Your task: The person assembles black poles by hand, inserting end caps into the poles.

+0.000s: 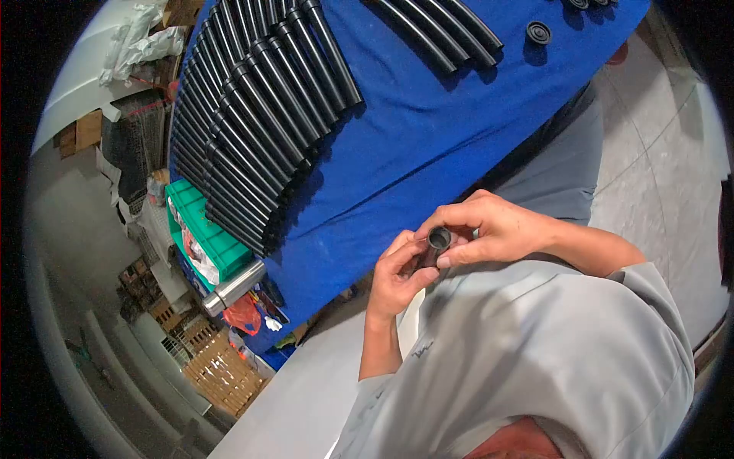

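Note:
A short-looking dark tube (438, 239) stands with its open round end toward the camera, its length mostly hidden by the fingers. My left hand (397, 277) wraps round it from the left, the thumb near its lower side. From the right, my right hand (493, 229) grips the same tube, with thumb and fingers close to its rim. Both hands are just in front of my grey shirt, beside the edge of the blue cloth (382, 206).
Rows of black tubes (283, 99) lie on the blue cloth, with several more (440, 34) at the top. A round black part (538, 32) sits at upper right. At the left edge are a green crate (206, 222) and a metal cylinder (235, 287).

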Motion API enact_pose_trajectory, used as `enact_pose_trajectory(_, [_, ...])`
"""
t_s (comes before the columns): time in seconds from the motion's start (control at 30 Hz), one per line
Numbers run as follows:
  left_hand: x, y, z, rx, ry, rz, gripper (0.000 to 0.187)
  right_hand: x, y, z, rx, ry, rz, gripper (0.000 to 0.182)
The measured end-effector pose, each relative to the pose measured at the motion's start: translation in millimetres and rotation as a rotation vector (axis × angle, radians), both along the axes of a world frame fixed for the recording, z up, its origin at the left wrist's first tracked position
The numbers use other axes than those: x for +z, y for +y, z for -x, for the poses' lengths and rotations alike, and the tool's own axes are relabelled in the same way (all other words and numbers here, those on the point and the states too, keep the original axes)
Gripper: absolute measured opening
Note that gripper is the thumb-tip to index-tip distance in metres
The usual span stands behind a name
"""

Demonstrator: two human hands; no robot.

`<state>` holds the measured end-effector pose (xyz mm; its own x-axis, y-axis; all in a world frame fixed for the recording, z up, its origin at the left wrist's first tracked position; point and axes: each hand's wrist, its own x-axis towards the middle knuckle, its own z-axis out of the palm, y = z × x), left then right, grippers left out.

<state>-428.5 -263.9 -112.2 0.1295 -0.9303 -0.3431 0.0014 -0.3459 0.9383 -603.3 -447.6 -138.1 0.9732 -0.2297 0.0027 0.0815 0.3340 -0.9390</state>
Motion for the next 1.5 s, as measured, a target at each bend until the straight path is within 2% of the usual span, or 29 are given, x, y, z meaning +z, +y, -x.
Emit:
enact_pose_trajectory(0.17, [2.9, -3.8, 0.3, -0.072, -0.008, -0.007, 0.035, 7.7, -11.5, 2.8, 0.043, 0.063, 0.139, 0.033])
enact_pose_trajectory(0.2, [5.6, -3.8, 3.4, -0.006, 0.038, -0.051, 0.038, 7.9, -12.9, 3.3, 0.040, 0.067, 0.175, 0.032])
enact_pose_trajectory(0.27, [9.0, -5.1, 10.2, 0.118, 0.133, -0.133, 0.043, 10.6, -9.0, 1.0, -0.058, 0.078, 0.084, 0.032])
enact_pose_trajectory(0.3, [8.1, -6.5, 11.3, 0.204, 0.247, -0.077, 0.046, 12.0, -8.3, 0.2, -0.104, 0.080, 0.036, 0.034])
enact_pose_trajectory(0.33, [6.7, -8.3, 12.2, 0.289, 0.362, -0.022, 0.049, 13.9, -14.5, 1.3, -0.030, 0.151, 0.034, 0.055])
enact_pose_trajectory(0.37, [5.3, -11.1, 12.3, 0.373, 0.477, 0.031, 0.053, 9.6, -12.4, 0.8, -0.086, 0.109, 0.102, 0.064])
enact_pose_trajectory(0.4, [10.6, -24.2, 14.1, 0.523, 0.438, 0.130, 0.060, 0.5, -5.2, -1.2, -0.142, 0.066, 0.167, 0.074])
enact_pose_trajectory(0.43, [8.9, -29.0, 2.8, 0.576, 0.516, 0.261, 0.055, -3.4, -0.4, -2.4, -0.192, 0.023, 0.227, 0.084])
enact_pose_trajectory(0.47, [7.5, -35.4, -0.5, 0.718, 0.656, 0.340, 0.050, -3.4, -1.0, -2.3, -0.008, 0.085, 0.238, 0.102])
enact_pose_trajectory(0.5, [7.9, -39.4, -4.0, 0.859, 0.793, 0.422, 0.046, 6.7, -2.5, -3.1, 0.079, 0.084, 0.228, 0.096])
enact_pose_trajectory(0.53, [1.3, -34.4, -13.4, 0.821, 1.050, 0.429, 0.036, 9.6, 1.1, -4.4, 0.068, 0.078, 0.197, 0.088])
enact_pose_trajectory(0.57, [-7.8, -31.1, -17.6, 0.837, 1.112, 0.410, 0.026, 11.1, 3.9, -6.4, 0.057, 0.071, 0.167, 0.080])
enact_pose_trajectory(0.67, [-29.3, -13.6, -18.9, 0.956, 0.964, 0.196, 0.018, 0.8, 8.7, -6.8, -0.095, -0.031, 0.116, 0.062])
enact_pose_trajectory(0.77, [-36.8, 0.8, 3.7, 0.941, 1.316, 0.164, 0.026, 9.1, 1.1, -10.1, -0.165, -0.048, 0.129, 0.050])
enact_pose_trajectory(0.8, [-38.0, 1.0, 12.0, 0.931, 1.331, 0.153, 0.030, 12.4, -2.0, -9.7, -0.134, 0.018, 0.090, 0.044])
enact_pose_trajectory(0.93, [-48.6, 17.4, 30.8, 0.887, 1.368, 0.129, 0.040, 10.2, 4.5, -10.4, -0.208, 0.025, 0.246, 0.037])
enact_pose_trajectory(1.03, [-48.6, 20.2, 37.9, 0.902, 1.361, 0.151, 0.038, 14.1, 3.3, -11.4, -0.278, 0.010, 0.276, 0.034])
enact_pose_trajectory(1.1, [-33.5, 3.6, 46.0, 0.763, 1.251, 0.224, 0.037, 15.6, 5.4, -12.6, -0.374, -0.024, 0.229, 0.033])
enact_pose_trajectory(1.2, [-22.2, -28.8, 55.3, 0.565, 0.963, 0.296, 0.041, 14.5, 3.6, -7.3, -0.333, 0.038, 0.302, 0.035])
enact_pose_trajectory(1.23, [-23.1, -38.2, 54.9, 0.502, 0.846, 0.323, 0.043, 14.9, -1.9, -4.0, -0.356, 0.047, 0.380, 0.037])
enact_pose_trajectory(1.3, [-26.3, -47.4, 50.0, 0.507, 0.860, 0.333, 0.043, 17.3, -18.6, 3.4, -0.398, 0.059, 0.543, 0.040])
enact_pose_trajectory(1.33, [-25.9, -50.8, 47.8, 0.516, 0.877, 0.346, 0.043, 24.0, -33.2, 15.5, -0.461, 0.111, 0.677, 0.046])
enact_pose_trajectory(1.37, [-25.2, -52.2, 44.3, 0.527, 0.890, 0.359, 0.043, 21.8, -48.4, 25.0, -0.624, 0.154, 0.891, 0.050])
enact_pose_trajectory(1.4, [-32.7, -47.3, 37.5, 0.545, 0.893, 0.384, 0.039, 23.2, -67.9, 37.1, -0.704, 0.267, 1.096, 0.044])
enact_pose_trajectory(1.43, [-37.4, -46.3, 31.7, 0.550, 0.911, 0.384, 0.038, 19.2, -86.4, 42.6, -0.851, 0.267, 1.207, 0.047])
enact_pose_trajectory(1.47, [-40.2, -44.5, 26.3, 0.556, 0.926, 0.381, 0.038, 11.6, -101.8, 47.8, -0.927, 0.393, 1.373, 0.055])
enact_pose_trajectory(1.5, [-41.1, -44.0, 24.1, 0.562, 0.938, 0.378, 0.038, 5.2, -116.8, 53.7, -0.907, 0.522, 1.452, 0.060])
